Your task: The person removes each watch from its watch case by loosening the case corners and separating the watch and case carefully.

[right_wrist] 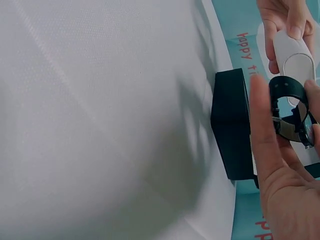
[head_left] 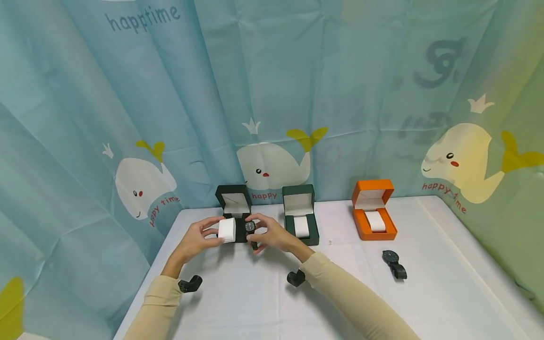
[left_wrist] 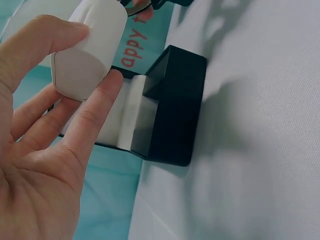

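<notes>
In the head view my left hand holds a white watch cushion over the front of an open black watch box. The left wrist view shows its thumb on top of the cushion and fingers beneath. Just to the right, my right hand pinches a black wristwatch. Its strap forms a loop in the right wrist view, where the watch is close to the cushion's end, apparently apart from it. The box stands below both hands, its inside partly hidden.
An open green watch box with a white cushion stands right of the hands. Farther right is an open orange box with its cushion. Another black watch lies before it. A whale-print curtain hangs behind the white table.
</notes>
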Demonstrator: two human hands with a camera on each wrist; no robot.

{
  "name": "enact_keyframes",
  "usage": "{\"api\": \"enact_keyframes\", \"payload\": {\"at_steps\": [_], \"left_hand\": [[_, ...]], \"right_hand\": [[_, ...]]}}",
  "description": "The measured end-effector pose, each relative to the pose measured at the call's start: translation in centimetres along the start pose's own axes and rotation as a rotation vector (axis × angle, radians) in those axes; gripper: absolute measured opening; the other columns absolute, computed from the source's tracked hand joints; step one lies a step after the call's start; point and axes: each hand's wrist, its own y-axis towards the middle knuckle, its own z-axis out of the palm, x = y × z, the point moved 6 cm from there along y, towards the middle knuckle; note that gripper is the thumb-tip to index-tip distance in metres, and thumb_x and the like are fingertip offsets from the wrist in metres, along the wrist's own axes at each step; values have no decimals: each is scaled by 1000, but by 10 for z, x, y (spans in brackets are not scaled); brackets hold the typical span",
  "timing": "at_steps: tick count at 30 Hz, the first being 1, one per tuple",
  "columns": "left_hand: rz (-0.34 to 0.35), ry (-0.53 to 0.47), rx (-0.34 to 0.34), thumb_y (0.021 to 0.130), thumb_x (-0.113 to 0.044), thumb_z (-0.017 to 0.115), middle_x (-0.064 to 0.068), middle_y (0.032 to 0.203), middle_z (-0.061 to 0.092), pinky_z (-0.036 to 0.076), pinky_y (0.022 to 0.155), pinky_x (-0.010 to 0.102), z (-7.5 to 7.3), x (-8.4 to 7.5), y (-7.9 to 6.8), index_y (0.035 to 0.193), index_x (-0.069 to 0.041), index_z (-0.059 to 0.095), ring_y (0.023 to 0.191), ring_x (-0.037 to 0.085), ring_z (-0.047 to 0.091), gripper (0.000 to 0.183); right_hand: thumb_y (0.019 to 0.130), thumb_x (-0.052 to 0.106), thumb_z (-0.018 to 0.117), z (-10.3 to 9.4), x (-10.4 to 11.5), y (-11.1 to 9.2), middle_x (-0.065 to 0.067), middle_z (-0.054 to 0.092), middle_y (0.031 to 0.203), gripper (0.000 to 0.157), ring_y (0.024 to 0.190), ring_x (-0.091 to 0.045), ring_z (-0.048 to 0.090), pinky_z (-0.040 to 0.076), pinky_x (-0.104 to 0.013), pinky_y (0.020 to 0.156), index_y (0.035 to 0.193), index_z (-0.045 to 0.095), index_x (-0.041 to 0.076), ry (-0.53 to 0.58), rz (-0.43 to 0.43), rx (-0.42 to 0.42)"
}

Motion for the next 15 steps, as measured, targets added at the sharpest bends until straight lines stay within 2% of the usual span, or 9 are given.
{"api": "enact_keyframes", "payload": {"at_steps": [7, 13, 15], "left_hand": [[9, 4, -9, 85, 3, 80, 27, 153, 44, 59, 85, 31, -4, -1, -1, 148, 6, 48, 112, 22, 67, 71], [9, 22, -13, 85, 4, 80, 28, 152, 44, 59, 86, 31, -7, -3, 3, 149, 8, 45, 120, 40, 61, 72], [5, 31, -19, 85, 4, 79, 28, 152, 43, 59, 86, 32, -9, -4, 5, 149, 8, 45, 120, 41, 60, 72]], "right_hand": [[90, -3, 77, 9, 1, -1, -19, 53, 114, 61, 81, -29, 70, 61, -55, 71, 144, 55, 12, 12, 32, 10], [87, -2, 80, 11, 4, 0, -17, 57, 109, 63, 76, -23, 69, 62, -51, 71, 144, 56, 10, -60, 27, -43], [86, -1, 81, 11, 6, -1, -17, 58, 109, 64, 75, -22, 70, 62, -49, 72, 144, 56, 9, -91, 25, -63]]}}
